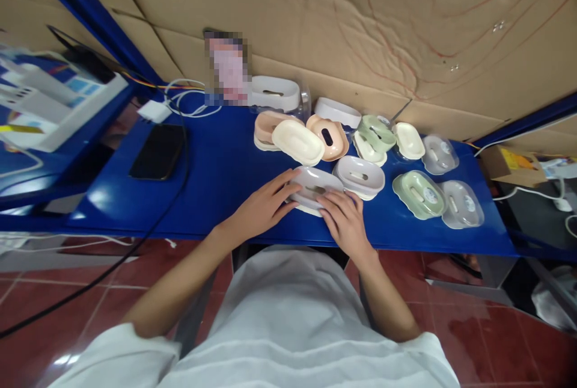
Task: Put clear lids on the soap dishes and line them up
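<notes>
A pale grey oval soap dish with a slot in its floor lies near the front edge of the blue table, a cream rim showing beneath it. My left hand curls its fingers around the dish's left end. My right hand grips the dish's right front side, fingertips over the rim. Touching or very near its right end is another grey soap dish on a cream base. Just behind lie a cream oval dish and a peach dish with a dark slot. Parts of the held dish are hidden by my fingers.
Green dishes and clear-wrapped grey dishes stand at the right. A cardboard wall rises behind the blue table. At the left lie a dark phone, a white charger and a black cable.
</notes>
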`<state>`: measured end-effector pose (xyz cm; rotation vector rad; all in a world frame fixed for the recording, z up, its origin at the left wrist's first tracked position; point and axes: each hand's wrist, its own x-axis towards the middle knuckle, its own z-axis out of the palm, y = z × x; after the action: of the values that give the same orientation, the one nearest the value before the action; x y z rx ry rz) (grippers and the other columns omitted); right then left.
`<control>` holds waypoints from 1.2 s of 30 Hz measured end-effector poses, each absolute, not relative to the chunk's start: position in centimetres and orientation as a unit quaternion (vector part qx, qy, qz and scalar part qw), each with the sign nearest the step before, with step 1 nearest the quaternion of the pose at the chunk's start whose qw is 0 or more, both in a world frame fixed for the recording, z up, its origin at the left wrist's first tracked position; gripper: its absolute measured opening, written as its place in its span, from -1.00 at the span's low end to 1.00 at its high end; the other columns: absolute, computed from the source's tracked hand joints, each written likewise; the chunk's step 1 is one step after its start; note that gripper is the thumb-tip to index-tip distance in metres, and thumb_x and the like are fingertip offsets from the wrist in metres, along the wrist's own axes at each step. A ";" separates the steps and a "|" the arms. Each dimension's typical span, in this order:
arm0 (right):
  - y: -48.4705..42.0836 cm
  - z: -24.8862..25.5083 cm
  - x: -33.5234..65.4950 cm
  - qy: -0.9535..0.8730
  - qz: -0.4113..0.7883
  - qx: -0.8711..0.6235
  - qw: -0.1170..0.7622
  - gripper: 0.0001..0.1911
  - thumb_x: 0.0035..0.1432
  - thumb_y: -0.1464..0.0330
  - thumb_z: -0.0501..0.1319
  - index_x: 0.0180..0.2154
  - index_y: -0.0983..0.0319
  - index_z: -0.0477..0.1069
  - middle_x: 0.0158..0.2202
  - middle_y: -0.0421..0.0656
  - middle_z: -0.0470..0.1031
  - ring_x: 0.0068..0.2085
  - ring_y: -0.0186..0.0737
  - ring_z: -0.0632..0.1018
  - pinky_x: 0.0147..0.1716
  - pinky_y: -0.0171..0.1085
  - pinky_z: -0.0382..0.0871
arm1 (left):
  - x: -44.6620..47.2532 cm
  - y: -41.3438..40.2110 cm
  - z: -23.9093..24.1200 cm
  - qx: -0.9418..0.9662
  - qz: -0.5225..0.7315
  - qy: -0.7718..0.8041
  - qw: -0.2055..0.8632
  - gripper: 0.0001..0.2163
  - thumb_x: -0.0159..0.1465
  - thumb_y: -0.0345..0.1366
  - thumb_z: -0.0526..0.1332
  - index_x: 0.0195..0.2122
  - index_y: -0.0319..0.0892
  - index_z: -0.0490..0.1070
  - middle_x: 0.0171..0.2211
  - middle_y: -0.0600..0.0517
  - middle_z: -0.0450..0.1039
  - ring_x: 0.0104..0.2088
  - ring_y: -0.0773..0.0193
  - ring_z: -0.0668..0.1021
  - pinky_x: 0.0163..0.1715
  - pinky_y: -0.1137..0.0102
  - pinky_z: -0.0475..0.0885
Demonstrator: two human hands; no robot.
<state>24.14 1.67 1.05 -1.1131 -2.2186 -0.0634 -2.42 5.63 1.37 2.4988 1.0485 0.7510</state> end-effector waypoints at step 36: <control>9.8 2.9 20.4 -0.933 -0.040 -0.328 0.145 -0.66 0.57 0.28 0.13 0.16 0.24 0.59 0.09 0.01 0.69 0.05 -0.03 0.63 0.14 -0.02 0.36 | -8.2 -2.3 -0.2 0.823 0.318 0.460 0.098 -0.88 0.44 -0.30 0.29 -0.02 -0.10 0.47 0.28 -0.16 0.45 0.38 -0.12 0.44 0.31 -0.02 0.52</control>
<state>20.35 9.80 2.93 -0.9441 -2.6876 -0.1152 -8.19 -2.28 -0.25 2.4367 1.3611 0.9413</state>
